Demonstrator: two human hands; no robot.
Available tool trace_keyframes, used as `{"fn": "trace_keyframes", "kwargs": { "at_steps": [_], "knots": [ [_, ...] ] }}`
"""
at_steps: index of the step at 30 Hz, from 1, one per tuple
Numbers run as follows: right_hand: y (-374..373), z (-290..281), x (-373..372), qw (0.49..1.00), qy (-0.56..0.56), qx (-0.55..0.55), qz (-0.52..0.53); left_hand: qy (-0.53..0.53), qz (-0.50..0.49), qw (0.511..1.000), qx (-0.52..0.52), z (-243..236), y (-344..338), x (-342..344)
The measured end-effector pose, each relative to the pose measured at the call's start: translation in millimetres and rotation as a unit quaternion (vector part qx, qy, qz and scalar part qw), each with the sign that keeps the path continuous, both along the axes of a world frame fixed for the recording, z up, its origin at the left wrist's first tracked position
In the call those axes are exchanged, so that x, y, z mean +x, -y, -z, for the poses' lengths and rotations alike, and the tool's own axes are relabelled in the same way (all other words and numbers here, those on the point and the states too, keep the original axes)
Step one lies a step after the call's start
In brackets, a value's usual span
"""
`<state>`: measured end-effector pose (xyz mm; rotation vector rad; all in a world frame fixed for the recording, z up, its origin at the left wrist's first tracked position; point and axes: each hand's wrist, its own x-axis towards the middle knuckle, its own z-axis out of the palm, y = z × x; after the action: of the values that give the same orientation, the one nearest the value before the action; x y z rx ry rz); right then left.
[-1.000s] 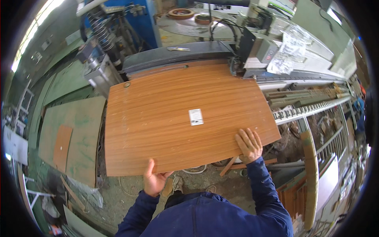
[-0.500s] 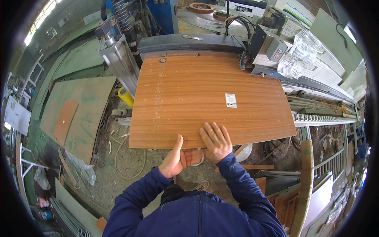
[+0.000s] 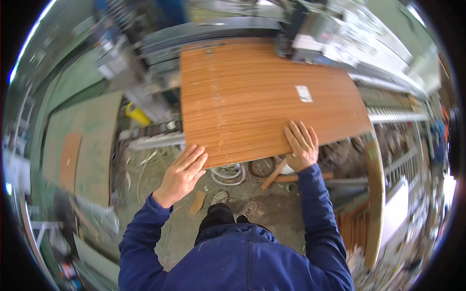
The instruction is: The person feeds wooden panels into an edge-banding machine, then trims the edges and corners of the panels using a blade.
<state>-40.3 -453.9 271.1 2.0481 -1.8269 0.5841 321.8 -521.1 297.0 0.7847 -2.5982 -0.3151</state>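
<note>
A large wood-grain board (image 3: 252, 97) with a small white label (image 3: 304, 94) lies at the machine, its far edge by the dark metal bar (image 3: 208, 30). My left hand (image 3: 180, 177) rests its outstretched fingers on top of the board's near left corner. My right hand (image 3: 302, 145) lies with fingers stretched over the near edge, right of centre. The view is blurred by motion, and any part of the fingers under the board is hidden.
A steel upright (image 3: 124, 72) and a yellow cylinder (image 3: 137, 114) stand left of the board. Flat panels (image 3: 85, 145) lie at left. A metal roller rail (image 3: 398, 114) and a long padded beam (image 3: 374, 203) are at right, with scrap strips (image 3: 274, 174) and hoses below.
The board sits higher in the view, farther from my body. My left hand has gone from gripping under the near edge to lying on top at the left corner, apart from my right hand.
</note>
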Motion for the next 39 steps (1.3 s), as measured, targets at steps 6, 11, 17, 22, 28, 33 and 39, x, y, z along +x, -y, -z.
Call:
{"fn": "trace_keyframes", "kwargs": {
  "at_steps": [6, 11, 17, 22, 28, 33, 39],
  "knots": [
    [-71, 49, 17, 0.963, 0.099, -0.035, 0.248, -0.044, 0.094, 0.995, 0.012, 10, 16, -35],
    [-209, 134, 43, 0.823, 0.347, 0.321, 0.316, -0.036, 0.125, 0.991, -0.023, 16, 15, -77],
    [-415, 294, 86, 0.651, 0.47, 0.414, 0.429, -0.039, 0.153, 0.987, -0.018, 32, 9, -118],
    [-497, 264, 80, 0.55, 0.516, 0.403, 0.519, -0.038, 0.085, 0.995, -0.023, 38, -5, -160],
    [-598, 249, 25, 0.566, 0.53, 0.265, 0.574, -0.125, 0.04, 0.991, -0.002, 37, -117, -283],
    [-677, 234, -8, 0.484, 0.583, 0.197, 0.622, -0.097, 0.263, 0.942, 0.187, 24, -270, -434],
    [-710, 167, -116, 0.593, 0.534, 0.07, 0.598, -0.06, 0.385, 0.797, 0.461, 23, -378, -604]
  ]
}}
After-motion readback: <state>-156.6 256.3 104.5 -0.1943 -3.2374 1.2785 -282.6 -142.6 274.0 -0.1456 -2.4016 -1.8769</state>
